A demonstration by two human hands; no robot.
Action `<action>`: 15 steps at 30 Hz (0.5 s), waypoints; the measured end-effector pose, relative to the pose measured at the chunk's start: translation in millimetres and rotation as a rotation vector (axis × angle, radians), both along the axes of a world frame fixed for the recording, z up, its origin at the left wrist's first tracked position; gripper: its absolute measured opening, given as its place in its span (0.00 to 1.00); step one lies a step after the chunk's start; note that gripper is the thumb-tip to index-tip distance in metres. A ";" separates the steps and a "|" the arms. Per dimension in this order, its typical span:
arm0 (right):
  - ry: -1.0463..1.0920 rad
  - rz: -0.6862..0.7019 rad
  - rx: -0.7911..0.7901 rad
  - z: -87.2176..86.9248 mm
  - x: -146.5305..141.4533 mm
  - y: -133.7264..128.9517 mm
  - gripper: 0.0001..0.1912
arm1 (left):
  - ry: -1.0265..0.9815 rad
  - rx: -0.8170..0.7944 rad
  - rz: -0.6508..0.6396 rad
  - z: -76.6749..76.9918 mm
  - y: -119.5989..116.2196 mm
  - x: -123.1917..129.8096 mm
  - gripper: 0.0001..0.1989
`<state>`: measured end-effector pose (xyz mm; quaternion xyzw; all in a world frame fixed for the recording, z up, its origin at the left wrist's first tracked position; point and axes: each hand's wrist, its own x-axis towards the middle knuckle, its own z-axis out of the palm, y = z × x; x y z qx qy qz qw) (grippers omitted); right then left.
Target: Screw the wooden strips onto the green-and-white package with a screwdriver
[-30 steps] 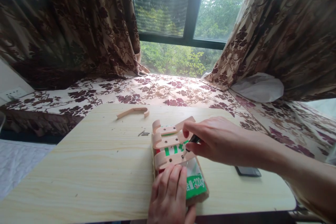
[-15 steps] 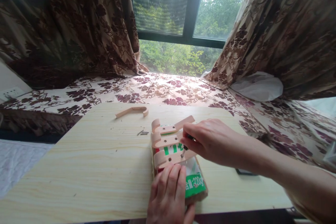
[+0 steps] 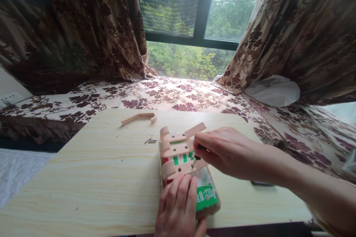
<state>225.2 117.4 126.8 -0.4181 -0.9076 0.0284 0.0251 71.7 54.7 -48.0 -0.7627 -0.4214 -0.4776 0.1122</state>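
A package with green, white and red print [image 3: 206, 197] lies on the pale wooden table [image 3: 111, 185]. Across it sit three curved wooden hooks, the far one [image 3: 178, 137], the middle one [image 3: 179, 149] and the near one [image 3: 174, 170], each with dark holes or screws. My right hand [image 3: 219, 148] is closed around a small dark-handled screwdriver [image 3: 196, 158], its tip at the right hole of the near hook. My left hand [image 3: 178, 203] presses on the package and the near hook's lower edge, fingers side by side, thumb at the package's near end.
Another wooden hook [image 3: 139, 117] rests near the table's far edge. Several screws [image 3: 150, 141] lie left of the package. A dark flat object [image 3: 262, 183] is partly hidden under my right forearm. Beyond are a floral-covered ledge [image 3: 178, 94], a plastic bag [image 3: 274, 90] and curtains.
My right hand has turned slightly around the screwdriver, whose tip stays at the same hole. My left hand keeps its place on the package. The view has shifted very slightly.
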 end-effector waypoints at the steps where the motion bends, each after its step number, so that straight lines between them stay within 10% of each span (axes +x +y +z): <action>1: 0.004 -0.026 0.005 -2.3 -0.2 0.1 0.10 | 0.000 0.002 0.002 -0.3 0.2 0.2 0.20; 15: -0.043 0.036 -0.057 13.5 2.7 -3.7 0.08 | -0.009 0.054 0.034 -2.2 2.3 0.3 0.20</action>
